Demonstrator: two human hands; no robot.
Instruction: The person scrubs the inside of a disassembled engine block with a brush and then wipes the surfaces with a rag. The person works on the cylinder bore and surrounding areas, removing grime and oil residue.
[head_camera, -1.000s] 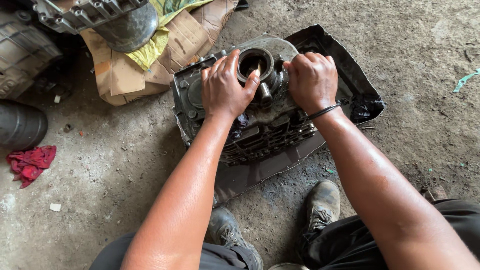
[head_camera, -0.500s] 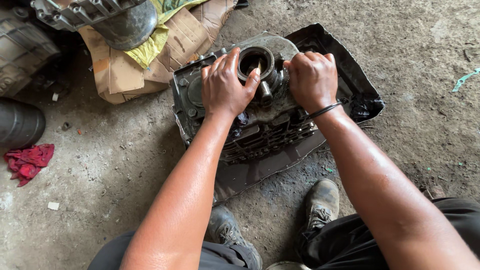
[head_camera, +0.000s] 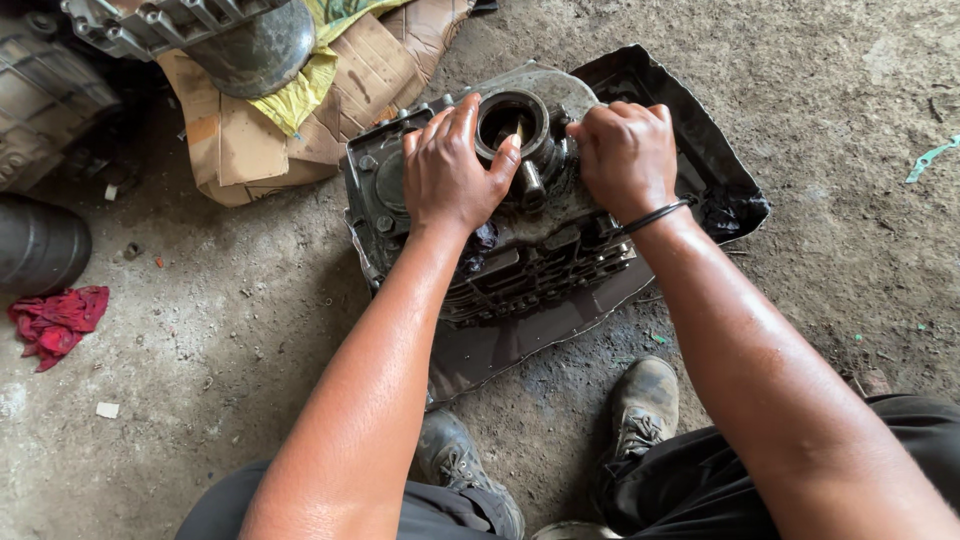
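Note:
A greasy grey engine block with cooling fins sits on a black oily sheet on the concrete floor. Its top has a round bore with a metal rod standing inside. My left hand lies flat on the block's top, left of the bore, fingers spread and the thumb at the bore's rim. My right hand is curled into a fist against the block's right edge; what it grips is hidden. A black band circles my right wrist.
Torn cardboard and a yellow-green rag lie at the upper left under a dark metal engine part. A black cylinder and a red rag lie at the left. My two worn shoes stand below the block.
Both hands stay on the block's top in nearly the same place. The view has shifted slightly; nothing was taken hold of or let go.

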